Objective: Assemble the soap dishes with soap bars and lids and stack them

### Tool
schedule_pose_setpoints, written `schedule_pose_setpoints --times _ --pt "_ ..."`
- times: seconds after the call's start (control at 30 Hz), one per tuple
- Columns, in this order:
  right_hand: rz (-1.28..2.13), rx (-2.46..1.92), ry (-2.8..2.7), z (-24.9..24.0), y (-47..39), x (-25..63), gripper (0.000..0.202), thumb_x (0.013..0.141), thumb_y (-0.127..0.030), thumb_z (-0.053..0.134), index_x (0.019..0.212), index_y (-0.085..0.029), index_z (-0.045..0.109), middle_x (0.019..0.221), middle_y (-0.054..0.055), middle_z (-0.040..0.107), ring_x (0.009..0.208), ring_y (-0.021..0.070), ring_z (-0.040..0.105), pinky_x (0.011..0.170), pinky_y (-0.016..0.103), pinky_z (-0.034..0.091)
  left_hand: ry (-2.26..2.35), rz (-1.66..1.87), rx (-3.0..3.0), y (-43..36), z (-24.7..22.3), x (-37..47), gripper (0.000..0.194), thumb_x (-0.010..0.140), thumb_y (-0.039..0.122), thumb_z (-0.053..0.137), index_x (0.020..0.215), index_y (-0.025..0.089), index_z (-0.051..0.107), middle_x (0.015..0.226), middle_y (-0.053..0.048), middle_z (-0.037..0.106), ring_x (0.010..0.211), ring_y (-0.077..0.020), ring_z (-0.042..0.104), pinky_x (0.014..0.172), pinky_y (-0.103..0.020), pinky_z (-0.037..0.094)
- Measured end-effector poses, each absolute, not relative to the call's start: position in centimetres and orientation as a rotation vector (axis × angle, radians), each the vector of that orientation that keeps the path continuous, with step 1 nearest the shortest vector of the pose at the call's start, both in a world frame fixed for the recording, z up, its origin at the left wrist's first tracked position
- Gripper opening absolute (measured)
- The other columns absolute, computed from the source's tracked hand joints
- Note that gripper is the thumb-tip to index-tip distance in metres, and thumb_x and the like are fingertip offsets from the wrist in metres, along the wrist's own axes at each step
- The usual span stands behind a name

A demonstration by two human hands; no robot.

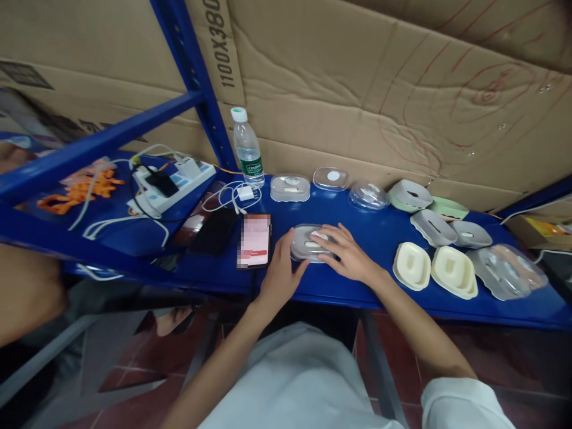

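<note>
A small oval plastic box with a clear lid and a grey base (308, 244) sits on the blue tabletop in front of me. My left hand (284, 269) grips its left end, fingers along the side and thumb at the near edge. From the right, my right hand (347, 255) lies over the lid, fingers curved across the top and thumb at the near edge. Part of the box is hidden under the fingers. Beyond it stand a similar lidded box (290, 188), a flat clear lid (331, 178) and a domed clear lid (369, 196).
Two cream trays (412, 266) and several grey trays (433, 227) lie on the right, near clear lids (503, 273). Left of the box are a lit phone (254, 241), a charger (245, 193), a water bottle (248, 149) and a power strip (179, 185). Another person's arm (29, 292) is at far left.
</note>
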State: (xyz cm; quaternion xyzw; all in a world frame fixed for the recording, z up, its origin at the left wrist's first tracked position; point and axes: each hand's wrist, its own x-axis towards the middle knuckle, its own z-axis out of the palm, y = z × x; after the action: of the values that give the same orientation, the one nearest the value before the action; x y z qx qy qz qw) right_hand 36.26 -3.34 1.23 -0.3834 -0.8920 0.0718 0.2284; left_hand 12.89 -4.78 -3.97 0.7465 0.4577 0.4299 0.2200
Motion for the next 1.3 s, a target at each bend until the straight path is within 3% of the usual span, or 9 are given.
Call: schedule_pose_setpoints --times 0.13,0.37,0.47,0.63,0.87,1.0,1.13,1.2,1.3 --pt "0.065 -1.061 -2.537 0.3 -4.3 35.9 0.048 0.111 -0.035 0.049 0.159 -0.035 0.052 0.163 0.009 0.051 0.162 0.0317 0.031 0.13 0.065 0.029 1.296 1.127 2.094 -4.8 -4.1 12.7 0.076 0.103 0.037 0.066 0.168 0.029 0.027 0.164 -0.018 0.043 0.155 -0.0342 0.044 0.124 -0.055 0.043" --pt "0.111 -1.177 -2.532 0.9 -3.7 37.3 0.052 0.113 -0.04 0.042 0.164 -0.033 0.044 0.17 0.011 0.042 0.164 0.0303 0.027 0.132 0.065 0.025 1.287 1.088 2.136 -4.9 -3.6 12.7 0.067 0.106 0.037 0.06 0.166 0.029 0.031 0.164 -0.017 0.045 0.154 -0.0323 0.046 0.123 -0.053 0.045" --pt "0.185 -1.253 -2.558 2.1 -3.5 38.5 0.053 0.113 -0.042 0.043 0.165 -0.035 0.041 0.17 0.008 0.044 0.162 0.0283 0.033 0.131 0.061 0.029 1.296 1.071 2.123 -5.1 -3.2 12.8 0.066 0.106 0.036 0.06 0.166 0.028 0.032 0.166 -0.018 0.044 0.155 -0.0324 0.046 0.122 -0.053 0.047" --pt "0.148 -1.257 -2.654 2.7 -3.8 39.3 0.052 0.111 -0.038 0.047 0.163 -0.037 0.045 0.173 0.004 0.039 0.164 0.029 0.029 0.132 0.062 0.028 1.291 1.016 2.109 -5.3 -3.0 12.7 0.061 0.106 0.033 0.058 0.163 0.031 0.037 0.168 -0.014 0.042 0.154 -0.0311 0.047 0.121 -0.05 0.049" --pt "0.047 -1.173 -2.588 0.1 -4.4 39.3 0.052 0.111 -0.038 0.05 0.162 -0.029 0.048 0.173 0.008 0.039 0.166 0.0279 0.024 0.134 0.059 0.026 1.256 1.025 2.139 -5.4 -2.9 12.8 0.051 0.108 0.027 0.051 0.159 0.027 0.043 0.162 -0.015 0.048 0.151 -0.0292 0.05 0.123 -0.049 0.047" --pt "0.036 -1.264 -2.596 0.3 -4.1 38.4 0.054 0.111 -0.04 0.049 0.164 -0.033 0.044 0.174 0.006 0.038 0.165 0.0285 0.025 0.133 0.058 0.027 1.273 1.07 2.156 -5.5 -2.8 12.9 0.056 0.107 0.029 0.054 0.16 0.025 0.038 0.168 -0.018 0.037 0.156 -0.0326 0.042 0.125 -0.054 0.043" --pt "-0.001 -1.405 -2.588 1.9 -0.1 37.0 0.064 0.11 -0.049 0.047 0.17 -0.036 0.03 0.178 0.004 0.027 0.168 0.0345 0.013 0.132 0.067 0.014 1.32 1.18 2.153 -5.4 -2.9 13.0 0.062 0.105 0.031 0.059 0.162 0.025 0.036 0.17 -0.02 0.028 0.162 -0.0373 0.03 0.127 -0.062 0.036" --pt "0.018 -1.485 -2.51 3.0 3.8 37.0 0.067 0.111 -0.053 0.04 0.172 -0.033 0.022 0.179 0.006 0.026 0.167 0.0349 0.013 0.131 0.068 0.015 1.328 1.187 2.141 -5.4 -2.9 13.0 0.064 0.103 0.031 0.061 0.161 0.025 0.036 0.171 -0.02 0.026 0.163 -0.0387 0.027 0.128 -0.063 0.035" --pt "-0.083 -1.701 -2.252 4.3 10.1 37.8 0.068 0.11 -0.044 0.039 0.172 -0.02 0.022 0.177 0.015 0.028 0.165 0.0355 0.019 0.129 0.066 0.018 1.338 1.144 2.14 -5.4 -2.7 13.1 0.063 0.103 0.03 0.061 0.161 0.026 0.037 0.17 -0.019 0.027 0.162 -0.0387 0.029 0.127 -0.063 0.036"
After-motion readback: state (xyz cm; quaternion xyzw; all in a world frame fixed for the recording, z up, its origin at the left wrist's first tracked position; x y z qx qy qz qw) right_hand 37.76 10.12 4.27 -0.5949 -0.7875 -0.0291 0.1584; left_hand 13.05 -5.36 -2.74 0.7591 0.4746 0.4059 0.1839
